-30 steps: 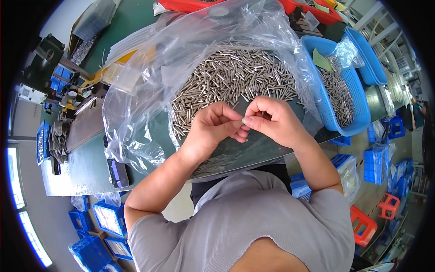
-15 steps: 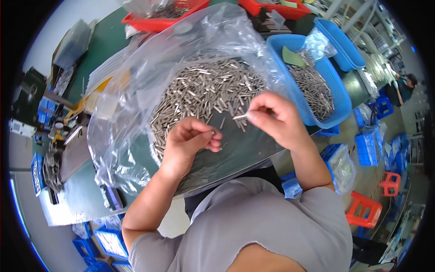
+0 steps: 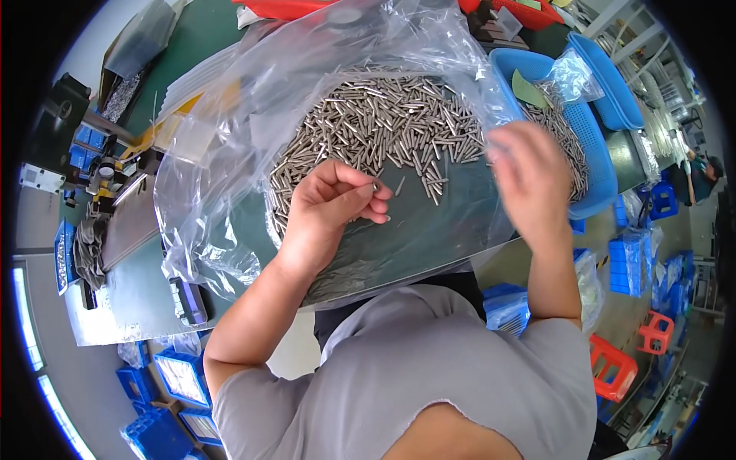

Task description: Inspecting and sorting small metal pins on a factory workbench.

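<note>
A heap of small metal pins point(image 3: 383, 115) lies on a clear plastic bag point(image 3: 222, 146) spread over the green table. My left hand point(image 3: 326, 211) is pinched at the heap's near edge, the tip of a metal pin point(image 3: 375, 187) showing between thumb and forefinger. One loose pin point(image 3: 399, 185) rests on the table beside those fingers. My right hand point(image 3: 533, 180), smeared by motion, is over the near left side of a blue basket point(image 3: 602, 172). Whether its fingers hold anything cannot be seen. More pins point(image 3: 575, 142) and a green scrap point(image 3: 529, 90) lie in that basket.
A second blue basket point(image 3: 613, 92) stands behind the first. Red trays point(image 3: 291, 8) sit at the table's far side. A dark machine point(image 3: 65, 115) is at the left. Red stools point(image 3: 611, 368) and blue crates point(image 3: 629, 261) are on the floor to the right.
My right hand has moved right, from the heap's edge, where it pinched a pin, to the blue basket. My left hand keeps its pinch by the heap. The whole view has shifted slightly.
</note>
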Tool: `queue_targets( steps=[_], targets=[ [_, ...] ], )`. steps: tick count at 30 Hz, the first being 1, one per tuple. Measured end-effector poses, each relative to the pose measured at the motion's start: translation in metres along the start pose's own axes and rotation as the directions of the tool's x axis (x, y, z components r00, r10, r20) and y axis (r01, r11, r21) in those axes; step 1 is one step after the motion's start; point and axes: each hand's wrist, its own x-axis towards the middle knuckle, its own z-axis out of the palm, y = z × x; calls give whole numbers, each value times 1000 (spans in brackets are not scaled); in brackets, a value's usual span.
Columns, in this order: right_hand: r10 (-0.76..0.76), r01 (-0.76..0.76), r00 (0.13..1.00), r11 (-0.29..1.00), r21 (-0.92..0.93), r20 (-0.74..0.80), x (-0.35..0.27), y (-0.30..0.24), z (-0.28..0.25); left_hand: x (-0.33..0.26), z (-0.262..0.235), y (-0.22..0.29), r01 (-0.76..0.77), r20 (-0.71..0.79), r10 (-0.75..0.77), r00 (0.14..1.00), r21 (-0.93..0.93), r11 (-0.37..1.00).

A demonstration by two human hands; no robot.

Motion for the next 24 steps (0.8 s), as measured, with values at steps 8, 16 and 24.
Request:
queue_targets(
  steps=[8,16,24],
  targets=[
    [-388,297,868,906,303,310,-1,-29,71,-2,3,2,18,15,-18,1000,-22,1000],
    [60,-353,922,543,762,384,-1,-35,50,-3,-2,-3,96,60,-91,994,-82,992],
    [77,-526,848,246,814,525,-3,-42,49,-3,4,1,128,68,-122,990,-89,988]
  ],
)
